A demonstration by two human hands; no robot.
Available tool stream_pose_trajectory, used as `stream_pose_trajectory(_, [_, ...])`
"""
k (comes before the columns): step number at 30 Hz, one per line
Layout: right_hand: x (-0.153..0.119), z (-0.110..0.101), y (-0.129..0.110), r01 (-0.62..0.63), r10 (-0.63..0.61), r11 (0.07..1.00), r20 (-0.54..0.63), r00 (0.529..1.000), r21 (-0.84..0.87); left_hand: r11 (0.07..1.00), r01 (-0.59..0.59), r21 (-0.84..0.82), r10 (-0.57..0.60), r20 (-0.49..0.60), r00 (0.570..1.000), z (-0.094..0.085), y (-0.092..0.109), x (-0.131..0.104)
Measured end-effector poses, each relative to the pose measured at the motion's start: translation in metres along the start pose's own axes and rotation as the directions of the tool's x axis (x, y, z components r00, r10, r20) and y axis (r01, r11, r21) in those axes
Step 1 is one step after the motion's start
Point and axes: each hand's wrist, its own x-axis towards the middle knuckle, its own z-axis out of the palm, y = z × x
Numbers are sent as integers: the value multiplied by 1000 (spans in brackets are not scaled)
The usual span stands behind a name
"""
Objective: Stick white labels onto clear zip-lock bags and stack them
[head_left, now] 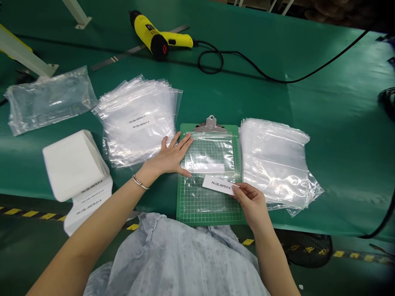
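A clear zip bag (210,148) lies on a green gridded clipboard (210,218) with a metal clip at its top. My left hand (174,158) has its fingers spread at the bag's upper left edge and holds nothing. Between thumb and fingers, my right hand (251,199) pinches the right end of a white printed label (217,185), slightly tilted over the bag. A white strip shows beneath the bag's plastic, just above that label. Left of the clipboard is a fanned stack of bags (138,139) with printed labels; to the right lies a stack of bags (274,160) with no labels visible.
A folded stack of label backing (72,164) sits at the front left, its strip hanging over the table edge. Behind it is crumpled clear plastic (51,100). A yellow heat gun (151,35) rests over a metal ruler (120,56), its black cord running right.
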Motion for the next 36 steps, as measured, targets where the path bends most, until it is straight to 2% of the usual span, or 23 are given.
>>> stream_pose_trajectory(10, [1,1,4,8,-8,1000,-10,1000,-27,1000,-3,8,3,4,1000,2,-1,1])
stream_pose_trajectory(17, [-2,4,-3,15,-15,999,2,1000,-39,1000,0,-3,0,-4,1000,2,0,0])
stream_pose_trajectory(22, [-1,4,-13,44,-43,998,18,999,-46,1000,25,-2,-25,20,999,-2,3,-2])
stream_pose_trajectory(26, [4,3,-30,103,-104,992,-14,994,-69,1000,24,-3,-24,-3,1000,-4,5,-2])
stream_pose_trajectory(30, [12,13,-43,146,-147,983,-6,989,-110,999,28,17,-28,-20,999,-4,5,-1])
stream_pose_trajectory(36, [29,36,-47,136,-114,970,115,987,-204,999,30,29,-29,-33,999,-2,4,-1])
